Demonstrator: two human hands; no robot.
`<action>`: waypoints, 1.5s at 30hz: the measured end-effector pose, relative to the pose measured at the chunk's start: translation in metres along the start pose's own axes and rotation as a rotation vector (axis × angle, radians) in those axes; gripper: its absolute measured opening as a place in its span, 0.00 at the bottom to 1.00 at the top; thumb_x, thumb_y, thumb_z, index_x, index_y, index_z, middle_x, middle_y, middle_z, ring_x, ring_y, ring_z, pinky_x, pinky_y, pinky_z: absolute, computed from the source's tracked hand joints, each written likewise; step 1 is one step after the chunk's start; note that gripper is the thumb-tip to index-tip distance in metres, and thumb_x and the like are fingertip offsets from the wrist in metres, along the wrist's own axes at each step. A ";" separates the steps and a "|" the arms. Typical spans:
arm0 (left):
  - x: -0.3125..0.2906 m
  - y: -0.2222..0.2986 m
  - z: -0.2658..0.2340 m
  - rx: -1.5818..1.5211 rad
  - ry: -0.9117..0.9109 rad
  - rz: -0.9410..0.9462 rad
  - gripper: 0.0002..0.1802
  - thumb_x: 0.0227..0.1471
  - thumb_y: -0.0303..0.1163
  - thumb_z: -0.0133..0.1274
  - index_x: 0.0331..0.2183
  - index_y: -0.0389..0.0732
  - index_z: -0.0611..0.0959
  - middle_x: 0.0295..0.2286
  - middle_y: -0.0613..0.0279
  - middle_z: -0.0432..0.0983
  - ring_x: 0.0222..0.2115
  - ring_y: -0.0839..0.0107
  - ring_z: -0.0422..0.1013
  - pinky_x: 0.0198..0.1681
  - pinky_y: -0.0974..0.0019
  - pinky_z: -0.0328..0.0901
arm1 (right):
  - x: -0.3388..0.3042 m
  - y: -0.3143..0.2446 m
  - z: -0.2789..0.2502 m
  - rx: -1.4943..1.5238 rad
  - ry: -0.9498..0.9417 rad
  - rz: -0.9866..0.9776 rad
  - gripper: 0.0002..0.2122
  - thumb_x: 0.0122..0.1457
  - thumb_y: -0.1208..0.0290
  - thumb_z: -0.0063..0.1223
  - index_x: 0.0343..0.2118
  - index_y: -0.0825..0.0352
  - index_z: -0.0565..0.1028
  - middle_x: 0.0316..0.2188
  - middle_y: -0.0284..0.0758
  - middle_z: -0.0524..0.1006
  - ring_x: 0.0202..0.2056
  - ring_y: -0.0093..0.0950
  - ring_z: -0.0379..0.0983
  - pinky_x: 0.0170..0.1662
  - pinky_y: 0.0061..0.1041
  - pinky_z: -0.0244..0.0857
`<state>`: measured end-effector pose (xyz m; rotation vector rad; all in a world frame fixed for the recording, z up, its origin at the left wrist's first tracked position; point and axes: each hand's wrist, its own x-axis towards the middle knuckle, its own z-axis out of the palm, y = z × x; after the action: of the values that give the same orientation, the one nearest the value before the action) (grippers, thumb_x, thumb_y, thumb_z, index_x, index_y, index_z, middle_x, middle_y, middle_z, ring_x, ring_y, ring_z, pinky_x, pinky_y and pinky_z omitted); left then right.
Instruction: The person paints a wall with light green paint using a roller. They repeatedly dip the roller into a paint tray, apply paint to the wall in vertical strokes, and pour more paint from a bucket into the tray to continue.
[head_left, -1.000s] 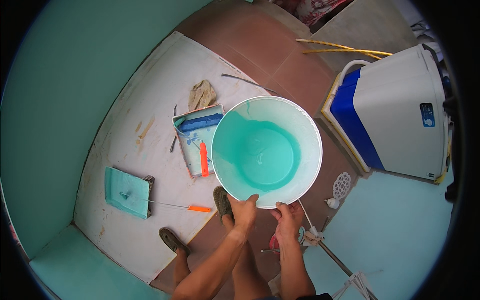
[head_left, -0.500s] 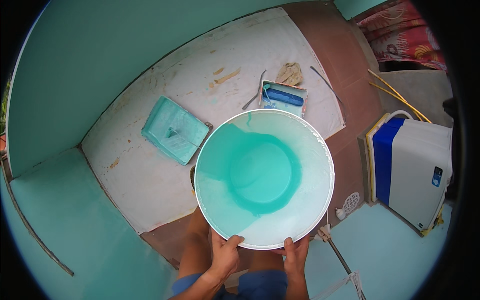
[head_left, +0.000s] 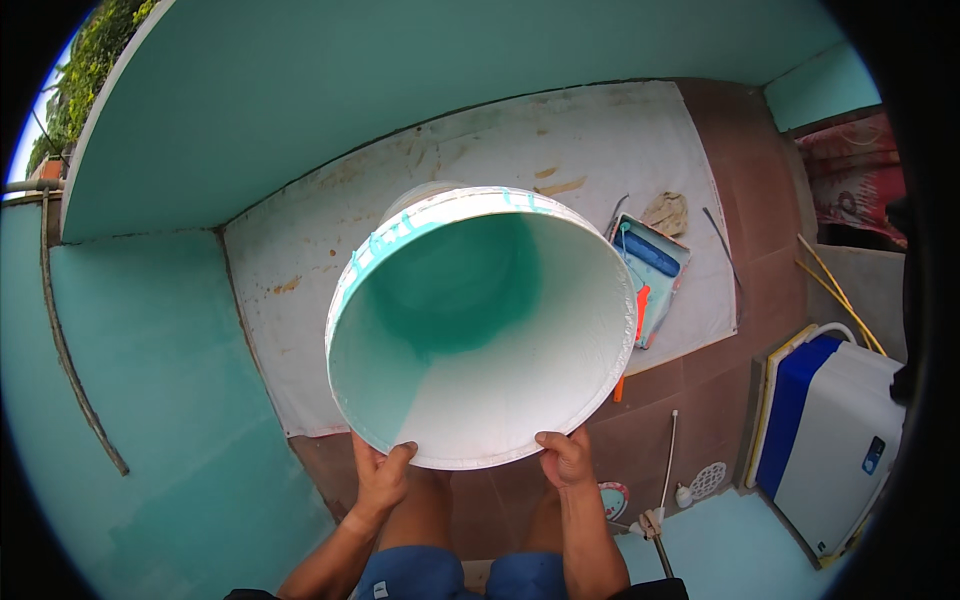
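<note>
A large white bucket (head_left: 500, 405) is held up in front of my legs, tilted with its mouth toward me. Teal paint (head_left: 455, 285) covers its bottom and a broad streak of the left inner wall, with drips outside the far rim. My left hand (head_left: 383, 475) grips the near rim at left, thumb over the edge. On the near right of the rim my right hand (head_left: 567, 460) holds on the same way. The fingers of both hands are partly hidden behind the bucket wall. Beyond the bucket's right side, a small paint tray (head_left: 655, 318) holds a blue paint roller (head_left: 647, 252).
A stained white drop sheet (head_left: 285, 345) covers part of the brown tiled floor (head_left: 725, 170). A crumpled beige cloth (head_left: 666, 214) lies beyond the small tray. At right stands a white and blue box-shaped appliance (head_left: 830, 430). Teal walls (head_left: 480, 70) enclose the far and left sides.
The bucket has tipped from facing up to a steep lean, its bottom swinging away from me. It now hides the teal tray that showed at left. The whole view has shifted.
</note>
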<state>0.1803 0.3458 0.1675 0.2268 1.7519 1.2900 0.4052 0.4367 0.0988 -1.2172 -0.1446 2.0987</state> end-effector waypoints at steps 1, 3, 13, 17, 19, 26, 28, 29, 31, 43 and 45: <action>0.004 0.003 0.004 0.008 -0.016 0.034 0.39 0.43 0.14 0.47 0.58 0.36 0.56 0.49 0.57 0.63 0.49 0.69 0.63 0.54 0.66 0.57 | 0.004 -0.005 0.001 -0.008 -0.014 -0.018 0.36 0.42 0.89 0.52 0.59 0.69 0.59 0.51 0.37 0.68 0.54 0.33 0.65 0.57 0.30 0.60; 0.011 0.013 0.013 0.007 -0.035 0.087 0.35 0.43 0.14 0.46 0.55 0.36 0.60 0.46 0.58 0.66 0.46 0.69 0.65 0.52 0.67 0.59 | 0.010 -0.016 0.006 -0.009 -0.012 -0.055 0.35 0.42 0.89 0.52 0.59 0.69 0.59 0.50 0.37 0.69 0.54 0.33 0.65 0.57 0.30 0.59; 0.042 0.057 0.062 0.012 -0.212 0.217 0.37 0.43 0.14 0.46 0.57 0.36 0.57 0.47 0.59 0.62 0.48 0.72 0.62 0.52 0.68 0.58 | 0.021 -0.059 0.015 0.048 -0.003 -0.205 0.32 0.42 0.87 0.50 0.57 0.70 0.63 0.49 0.36 0.70 0.53 0.32 0.65 0.57 0.30 0.59; 0.037 0.075 0.075 0.119 -0.187 0.267 0.38 0.42 0.14 0.45 0.57 0.35 0.56 0.46 0.59 0.62 0.47 0.72 0.62 0.52 0.68 0.58 | 0.025 -0.063 0.014 0.059 0.011 -0.165 0.32 0.42 0.87 0.49 0.57 0.71 0.62 0.49 0.37 0.69 0.53 0.32 0.66 0.58 0.31 0.59; 0.033 0.084 0.082 0.174 -0.189 0.290 0.39 0.41 0.14 0.45 0.57 0.34 0.56 0.46 0.58 0.62 0.46 0.72 0.62 0.52 0.67 0.58 | 0.023 -0.065 0.017 0.102 -0.001 -0.213 0.31 0.43 0.85 0.48 0.56 0.73 0.63 0.48 0.39 0.70 0.52 0.34 0.67 0.58 0.34 0.60; 0.030 0.074 0.104 0.031 -0.241 0.091 0.41 0.37 0.15 0.44 0.57 0.32 0.58 0.46 0.57 0.63 0.48 0.70 0.63 0.54 0.67 0.57 | -0.025 -0.086 0.017 0.040 0.243 -0.232 0.31 0.39 0.87 0.45 0.53 0.73 0.64 0.45 0.39 0.71 0.49 0.33 0.69 0.54 0.30 0.63; 0.035 0.054 0.108 -0.045 -0.239 0.006 0.41 0.36 0.15 0.44 0.58 0.33 0.58 0.46 0.57 0.63 0.49 0.70 0.63 0.55 0.66 0.56 | -0.031 -0.090 0.013 -0.039 0.317 -0.309 0.30 0.38 0.87 0.45 0.52 0.74 0.65 0.43 0.38 0.73 0.46 0.32 0.71 0.51 0.29 0.65; 0.035 0.041 0.111 -0.069 -0.220 -0.008 0.42 0.36 0.15 0.44 0.58 0.33 0.59 0.47 0.57 0.63 0.49 0.69 0.62 0.55 0.66 0.56 | -0.028 -0.092 0.009 -0.048 0.308 -0.311 0.30 0.39 0.87 0.44 0.52 0.74 0.66 0.43 0.38 0.73 0.45 0.31 0.71 0.51 0.28 0.65; 0.031 0.022 0.110 -0.087 -0.172 -0.024 0.42 0.36 0.15 0.44 0.58 0.34 0.59 0.47 0.58 0.64 0.49 0.69 0.62 0.55 0.66 0.55 | -0.020 -0.094 -0.001 -0.069 0.304 -0.289 0.29 0.39 0.88 0.44 0.51 0.74 0.66 0.42 0.38 0.73 0.45 0.31 0.72 0.51 0.28 0.65; 0.009 0.015 0.085 -0.002 -0.060 -0.039 0.40 0.37 0.15 0.43 0.57 0.34 0.60 0.47 0.57 0.64 0.48 0.69 0.62 0.55 0.67 0.55 | -0.025 -0.065 -0.007 -0.057 0.263 -0.048 0.29 0.42 0.87 0.43 0.53 0.74 0.64 0.45 0.41 0.72 0.45 0.34 0.73 0.45 0.31 0.72; 0.020 0.002 0.091 -0.026 -0.070 -0.075 0.40 0.37 0.15 0.42 0.57 0.34 0.60 0.47 0.57 0.64 0.48 0.69 0.62 0.55 0.68 0.55 | -0.013 -0.072 -0.012 -0.147 0.244 -0.094 0.28 0.42 0.87 0.43 0.53 0.74 0.64 0.44 0.42 0.73 0.43 0.33 0.74 0.42 0.30 0.74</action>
<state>0.2365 0.4193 0.1552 0.1875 1.6682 1.2357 0.4563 0.4802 0.1315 -1.5129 -0.2430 1.8682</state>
